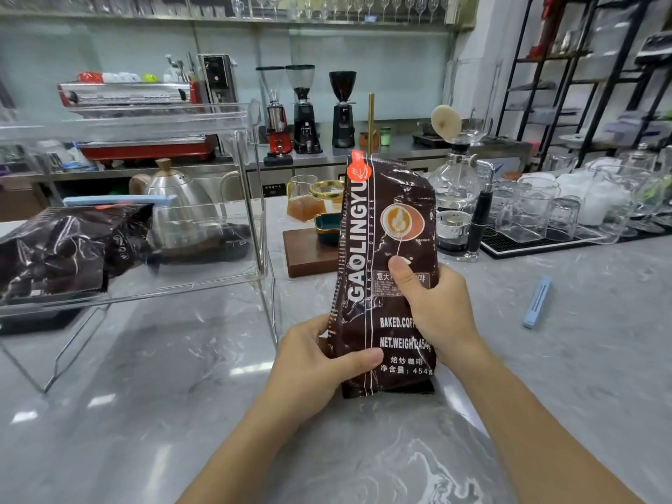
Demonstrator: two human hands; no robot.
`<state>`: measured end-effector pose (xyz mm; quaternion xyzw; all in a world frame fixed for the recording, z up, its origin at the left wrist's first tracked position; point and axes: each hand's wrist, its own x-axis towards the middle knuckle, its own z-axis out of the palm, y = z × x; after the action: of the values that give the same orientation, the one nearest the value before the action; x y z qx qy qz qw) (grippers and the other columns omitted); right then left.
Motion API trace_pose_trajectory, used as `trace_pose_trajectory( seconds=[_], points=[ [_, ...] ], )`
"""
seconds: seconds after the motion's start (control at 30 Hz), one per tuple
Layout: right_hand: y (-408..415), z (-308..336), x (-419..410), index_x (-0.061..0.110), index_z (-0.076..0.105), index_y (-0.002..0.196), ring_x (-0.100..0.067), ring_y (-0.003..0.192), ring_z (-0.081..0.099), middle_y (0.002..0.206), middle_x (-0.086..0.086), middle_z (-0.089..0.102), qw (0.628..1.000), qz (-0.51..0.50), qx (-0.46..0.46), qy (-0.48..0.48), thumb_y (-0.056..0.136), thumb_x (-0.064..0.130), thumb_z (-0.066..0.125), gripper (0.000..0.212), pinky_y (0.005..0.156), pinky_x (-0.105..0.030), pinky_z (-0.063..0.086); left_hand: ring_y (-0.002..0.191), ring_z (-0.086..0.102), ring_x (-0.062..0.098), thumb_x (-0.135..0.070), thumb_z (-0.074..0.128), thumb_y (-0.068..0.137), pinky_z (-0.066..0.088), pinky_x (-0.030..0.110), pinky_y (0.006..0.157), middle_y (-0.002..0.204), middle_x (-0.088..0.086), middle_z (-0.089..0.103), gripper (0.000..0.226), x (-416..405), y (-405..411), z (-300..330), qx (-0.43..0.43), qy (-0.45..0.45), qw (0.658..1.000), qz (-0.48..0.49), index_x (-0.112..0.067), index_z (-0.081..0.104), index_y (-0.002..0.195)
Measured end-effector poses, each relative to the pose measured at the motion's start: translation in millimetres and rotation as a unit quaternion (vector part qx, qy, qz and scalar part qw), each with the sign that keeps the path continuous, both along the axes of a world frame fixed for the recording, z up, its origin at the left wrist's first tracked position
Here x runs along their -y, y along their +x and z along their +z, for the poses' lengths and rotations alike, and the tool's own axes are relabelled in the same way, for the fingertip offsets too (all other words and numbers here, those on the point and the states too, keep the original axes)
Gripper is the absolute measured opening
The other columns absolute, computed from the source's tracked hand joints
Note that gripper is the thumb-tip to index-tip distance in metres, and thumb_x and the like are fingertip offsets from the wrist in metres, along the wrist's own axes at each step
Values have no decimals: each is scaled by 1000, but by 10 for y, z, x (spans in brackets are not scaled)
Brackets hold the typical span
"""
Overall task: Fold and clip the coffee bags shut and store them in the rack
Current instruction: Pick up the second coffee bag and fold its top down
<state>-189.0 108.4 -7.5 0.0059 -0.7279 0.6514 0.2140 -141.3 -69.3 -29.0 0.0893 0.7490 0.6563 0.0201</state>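
Bag in hand [385, 249]: dark brown coffee bag, upright, slight lean, bottom edge resting on marble counter [163, 412], centre of view. Top unfolded, no clip on it.
L hand [312, 361]: grips bag's lower left edge, thumb across front near net-weight print, fingers curled round behind.
R hand [432, 307]: grips bag's right side at mid-height, thumb pressed up on front label, rest of fingers wrapped behind, out of sight.
Loose clip [537, 303]: light blue sealing clip, flat on counter, right of bag, well apart from both hands.
Rack [254, 183]: clear acrylic, two tiers on thin wire legs, left of bag, standing on counter.
Stored bag [69, 245]: second dark bag lying on its side on rack's lower tier, top end toward right.
Clip on stored bag [112, 201]: light blue bar along bag's upper edge; looks clamped on, can't tell for sure thru acrylic.
Kettle [174, 191]: steel gooseneck w/ wooden knob, behind rack, seen thru clear wall.
Wood board [305, 252]: behind held bag, w/ small dark dish on it.
Far counter: three grinders [305, 107] in row, red espresso machine [138, 114] at left.
Right side: glasses [527, 212] on black mat.
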Motion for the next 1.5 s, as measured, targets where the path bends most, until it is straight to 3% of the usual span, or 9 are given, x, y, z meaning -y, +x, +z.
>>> trace_pose_trajectory(
  seconds=[0.23, 0.47, 0.67, 0.83, 1.0, 1.13, 1.23, 1.33, 1.5],
  points=[
    [91, 91, 32, 21, 68, 85, 6, 69, 68, 76, 12, 73, 998, -19, -60, 15, 83, 41, 70, 20, 61, -10, 49, 83, 79, 11, -4, 86, 72, 59, 19, 69, 91, -3, 83, 38, -24, 25, -17, -35, 26, 999, 20, -20, 73, 104],
    [68, 79, 5, 25, 68, 79, 1, 70, 69, 70, 19, 73, 998, -19, -56, 19, 81, 44, 71, 19, 66, -21, 52, 88, 74, 39, -6, 92, 55, 61, 48, 85, 103, 12, 76, 77, 89, -7, -115, -19, -57, 997, -57, -40, 62, 118],
    [79, 124, -39, 23, 69, 84, -15, 81, 73, 81, 7, 75, 998, -16, -54, -4, 78, 46, 70, 24, 73, -34, 59, 64, 52, 14, -2, 87, 59, 47, 24, 60, 101, 9, 72, 85, 87, -7, -31, -57, -94, 992, -67, -52, 56, 121],
    [109, 166, -46, 25, 67, 82, -5, 75, 72, 81, 10, 74, 998, -13, -61, -8, 73, 49, 68, 25, 70, -28, 58, 63, 52, 14, 3, 82, 65, 51, 29, 63, 95, 7, 72, 81, 119, -2, 12, -83, -123, 985, -81, -46, 55, 122],
    [111, 153, -58, 27, 66, 80, -6, 72, 72, 75, 11, 74, 998, -16, -64, -11, 72, 51, 68, 26, 69, -30, 58, 81, 69, 33, -5, 82, 66, 59, 48, 75, 100, -2, 75, 76, 71, 41, 3, -127, -151, 978, -64, -44, 53, 126],
    [83, 148, -82, 23, 67, 75, -11, 71, 74, 71, 9, 76, 997, -17, -48, -66, 69, 52, 69, 30, 70, -38, 60, 74, 69, 19, -6, 81, 73, 59, 35, 75, 104, 3, 77, 79, 135, 103, -22, -46, -46, 996, -63, -42, 50, 135],
    [51, 158, -124, 20, 67, 75, -20, 76, 74, 78, 2, 76, 992, -8, -27, -124, 70, 52, 67, 32, 74, -43, 61, 93, 74, 25, -13, 68, 85, 61, 38, 82, 115, 15, 76, 46, 191, 90, 32, 57, 124, 985, -105, -22, 64, 130],
    [43, 153, -109, 18, 67, 84, -27, 82, 74, 84, -4, 76, 989, 28, -5, -146, 69, 52, 66, 37, 77, -43, 60, 97, 74, 30, -16, 66, 92, 61, 39, 82, 115, 24, 74, 34, 143, 95, 36, 41, 136, 984, -109, -12, 66, 127],
    [27, 91, -61, 15, 67, 89, -23, 76, 75, 83, -3, 79, 989, 77, 15, -124, 71, 48, 67, 38, 71, -39, 59, 70, 77, 19, 2, 69, 85, 61, 28, 60, 84, 17, 79, 24, 82, 89, -6, -11, 95, 995, -38, -1, 69, 108]
  ],
)
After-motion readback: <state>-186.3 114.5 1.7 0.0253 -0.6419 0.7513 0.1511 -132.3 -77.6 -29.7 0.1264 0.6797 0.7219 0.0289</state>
